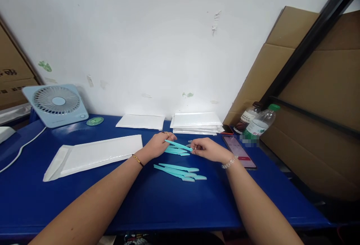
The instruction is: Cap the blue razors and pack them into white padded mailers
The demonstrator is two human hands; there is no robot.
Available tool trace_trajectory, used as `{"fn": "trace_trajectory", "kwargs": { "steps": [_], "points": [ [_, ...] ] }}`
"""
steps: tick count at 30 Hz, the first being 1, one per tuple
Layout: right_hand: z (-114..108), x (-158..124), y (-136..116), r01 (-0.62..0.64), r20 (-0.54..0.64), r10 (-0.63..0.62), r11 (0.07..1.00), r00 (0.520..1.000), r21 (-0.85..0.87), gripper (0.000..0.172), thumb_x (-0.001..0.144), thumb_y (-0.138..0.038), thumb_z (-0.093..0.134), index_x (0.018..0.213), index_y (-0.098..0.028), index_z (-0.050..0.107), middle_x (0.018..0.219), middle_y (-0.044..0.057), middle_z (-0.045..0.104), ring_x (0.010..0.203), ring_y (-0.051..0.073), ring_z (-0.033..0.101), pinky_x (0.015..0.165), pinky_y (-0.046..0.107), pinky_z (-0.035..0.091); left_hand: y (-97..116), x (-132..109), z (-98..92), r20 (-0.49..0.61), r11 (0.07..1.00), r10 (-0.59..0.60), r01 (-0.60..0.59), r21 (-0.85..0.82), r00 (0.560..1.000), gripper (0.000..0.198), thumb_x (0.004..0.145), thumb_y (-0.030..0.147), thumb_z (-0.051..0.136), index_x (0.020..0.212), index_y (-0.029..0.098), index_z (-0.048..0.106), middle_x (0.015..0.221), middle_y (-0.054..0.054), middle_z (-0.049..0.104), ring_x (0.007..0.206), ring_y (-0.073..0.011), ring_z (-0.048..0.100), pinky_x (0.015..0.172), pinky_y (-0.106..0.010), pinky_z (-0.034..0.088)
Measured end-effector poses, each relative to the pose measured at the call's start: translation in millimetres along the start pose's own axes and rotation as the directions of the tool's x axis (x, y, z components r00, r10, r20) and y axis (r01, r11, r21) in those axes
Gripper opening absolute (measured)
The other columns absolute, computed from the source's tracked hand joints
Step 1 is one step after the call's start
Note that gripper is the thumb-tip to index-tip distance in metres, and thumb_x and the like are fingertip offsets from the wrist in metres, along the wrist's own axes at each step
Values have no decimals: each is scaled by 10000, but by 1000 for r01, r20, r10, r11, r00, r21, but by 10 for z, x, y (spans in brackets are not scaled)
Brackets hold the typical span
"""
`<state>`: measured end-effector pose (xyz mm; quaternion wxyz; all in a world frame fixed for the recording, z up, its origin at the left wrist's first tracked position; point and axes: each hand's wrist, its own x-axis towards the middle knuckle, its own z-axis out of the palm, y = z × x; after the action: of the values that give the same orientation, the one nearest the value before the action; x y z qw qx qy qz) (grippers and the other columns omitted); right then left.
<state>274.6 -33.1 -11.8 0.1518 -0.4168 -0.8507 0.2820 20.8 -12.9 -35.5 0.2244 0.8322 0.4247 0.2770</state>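
Observation:
My left hand (pixel 159 144) and my right hand (pixel 207 149) meet over the blue table (pixel 157 203). Between them they hold one slim teal plastic stick (pixel 178 145), the left hand pinching its left end and the right hand pinching its right end. Both hands are closed in a pinch. More teal sticks (pixel 176 151) lie on the table just under the held one. Several further teal sticks (pixel 180 172) lie a little nearer to me, between my forearms.
A white padded envelope (pixel 92 156) lies at the left. More white envelopes (pixel 140 121) and a stack of them (pixel 196 123) sit by the wall. A desk fan (pixel 56 104), a phone (pixel 240 151), two bottles (pixel 257 125) and cardboard (pixel 317 99) stand around.

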Motion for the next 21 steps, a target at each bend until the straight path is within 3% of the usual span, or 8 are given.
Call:
{"fn": "trace_trajectory", "kwargs": {
  "steps": [4, 6, 8, 10, 12, 14, 18, 21],
  "points": [
    [11, 20, 15, 11, -30, -11, 1000, 999, -7, 117, 823, -257, 555, 852, -165, 620, 692, -7, 575, 618, 115, 496, 575, 221, 373, 22, 21, -68, -106, 948, -173, 137, -287, 979, 504, 932, 511, 243, 993, 171, 610, 821, -33, 652, 682, -150, 601, 642, -274, 468],
    [20, 28, 21, 3, -60, -5, 1000, 998, -28, 104, 820, -249, 556, 823, -163, 615, 680, -8, 572, 606, 113, 493, 569, 220, 370, 27, 26, -107, -166, 930, -222, 157, -332, 961, 546, 940, 507, 194, 1006, 155, 606, 841, -52, 659, 698, -152, 607, 648, -278, 474],
    [39, 38, 12, 7, -96, -12, 999, 995, -48, 97, 819, -239, 558, 818, -163, 619, 687, -5, 581, 604, 111, 500, 569, 220, 370, 55, 19, -125, -161, 968, -127, 87, -236, 979, 513, 936, 506, 243, 1022, 171, 622, 912, -58, 675, 804, -168, 615, 729, -289, 473],
    [60, 48, -5, 21, -125, -28, 998, 992, -58, 98, 821, -232, 559, 832, -166, 630, 706, 0, 596, 614, 110, 514, 575, 218, 374, 98, 8, -111, -49, 998, 39, -41, -43, 998, 391, 911, 480, 376, 1005, 217, 650, 969, -33, 689, 894, -182, 610, 812, -297, 444],
    [72, 58, -4, 33, -134, -41, 998, 990, -57, 104, 825, -230, 558, 848, -170, 639, 723, 3, 610, 626, 111, 529, 582, 215, 380, 125, 5, -79, 75, 983, 128, -137, 122, 989, 277, 890, 413, 458, 958, 249, 670, 961, -5, 701, 910, -187, 608, 824, -296, 422],
    [66, 66, 35, 20, -139, -30, 997, 990, -68, 103, 822, -220, 559, 844, -169, 646, 728, 6, 620, 633, 114, 537, 587, 216, 382, 111, 9, -56, 100, 966, 121, -140, 218, 988, 238, 888, 348, 460, 905, 250, 677, 924, 5, 708, 889, -187, 606, 805, -295, 415],
    [4, 71, 171, -103, -167, 77, 983, 983, -154, 96, 796, -179, 567, 795, -161, 661, 727, 19, 636, 634, 125, 544, 587, 226, 373, -22, 2, -59, 50, 955, 3, -18, 295, 999, 205, 847, 328, 497, 812, 243, 681, 904, -12, 687, 904, -204, 582, 794, -308, 418],
    [-47, 40, 168, -140, -194, 102, 971, 976, -195, 83, 764, -198, 616, 807, -161, 676, 770, 32, 639, 672, 137, 552, 608, 236, 384, -117, -24, -43, 68, 963, -44, 24, 269, 997, 225, 801, 380, 565, 952, 255, 676, 1045, -34, 646, 998, -230, 554, 826, -324, 427]
  ]
}}
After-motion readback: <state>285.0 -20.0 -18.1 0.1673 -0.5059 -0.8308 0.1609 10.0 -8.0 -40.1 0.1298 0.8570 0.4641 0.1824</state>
